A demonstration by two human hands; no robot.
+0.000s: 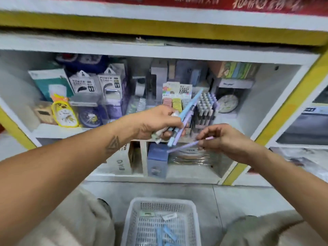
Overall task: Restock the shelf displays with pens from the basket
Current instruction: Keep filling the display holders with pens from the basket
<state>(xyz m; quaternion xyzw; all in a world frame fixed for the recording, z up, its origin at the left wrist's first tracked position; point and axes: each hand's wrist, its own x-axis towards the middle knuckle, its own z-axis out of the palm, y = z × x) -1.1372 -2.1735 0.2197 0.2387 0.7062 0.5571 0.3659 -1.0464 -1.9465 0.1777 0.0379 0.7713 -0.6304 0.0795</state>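
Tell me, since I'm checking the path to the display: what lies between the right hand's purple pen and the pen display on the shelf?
In the head view, nothing: the purple pen sits just below the pen display, only the shelf edge between them.

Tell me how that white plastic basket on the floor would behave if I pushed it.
The basket looks light: thin perforated plastic walls, only a few pens inside. It would probably slide easily on the smooth floor. Its wide, low shape makes tipping unlikely.
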